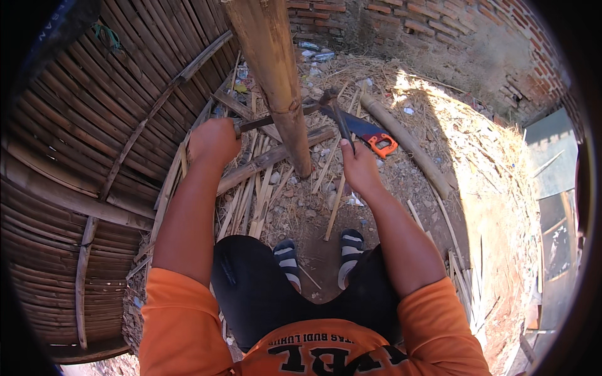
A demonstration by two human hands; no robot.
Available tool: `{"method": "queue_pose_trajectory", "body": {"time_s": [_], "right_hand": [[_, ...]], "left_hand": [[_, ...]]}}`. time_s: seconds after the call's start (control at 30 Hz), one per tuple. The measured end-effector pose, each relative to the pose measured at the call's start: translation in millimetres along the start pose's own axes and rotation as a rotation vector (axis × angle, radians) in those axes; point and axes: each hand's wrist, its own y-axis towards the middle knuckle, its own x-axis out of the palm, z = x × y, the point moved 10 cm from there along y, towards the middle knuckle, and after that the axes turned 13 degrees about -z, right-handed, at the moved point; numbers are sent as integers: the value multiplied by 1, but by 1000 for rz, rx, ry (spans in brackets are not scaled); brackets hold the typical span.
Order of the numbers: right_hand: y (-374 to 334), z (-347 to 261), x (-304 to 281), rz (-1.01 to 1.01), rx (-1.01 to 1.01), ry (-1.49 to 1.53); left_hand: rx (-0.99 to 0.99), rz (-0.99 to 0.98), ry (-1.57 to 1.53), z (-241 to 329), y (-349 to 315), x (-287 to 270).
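My left hand (214,141) grips the handle of a long-bladed machete (256,123). Its dark blade meets a thick bamboo pole (282,81) from the left, and the tip shows on the pole's right side; whether it cuts into the pole I cannot tell. The pole leans, its lower end close to the ground. In my right hand (362,168) is a hammer (342,122), fingers wrapped round the dark handle, its head up near the blade tip. Below the hammer lies a handsaw (367,132) with an orange handle.
Split bamboo strips (248,203) and a wooden piece (276,160) lie on the littered ground. A loose bamboo length (407,144) rests to the right. A slatted bamboo wall (75,125) stands close on the left, a brick wall (464,50) at the back. My sandalled feet are below.
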Motion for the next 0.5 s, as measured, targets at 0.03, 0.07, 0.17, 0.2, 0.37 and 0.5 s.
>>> {"method": "queue_pose_trajectory", "body": {"time_s": [0.03,0.07,0.17,0.2,0.37,0.5], "right_hand": [[2,-7,-11,30,-9,64],[-3,-14,-21,55,-8,128],[-9,-44,-30,113,-138,302],[-13,-46,-29,132,-184,340],[-3,0,6,4,24,18],[-5,-35,-32,88,-65,419]], "left_hand": [[-13,-1,1,-4,3,4],[-13,18,-8,-5,3,2],[-13,35,-15,-11,-3,4],[-5,32,-13,-13,-4,8],[-23,-16,1,-1,-2,2],[-29,10,-9,-13,-9,7]]}}
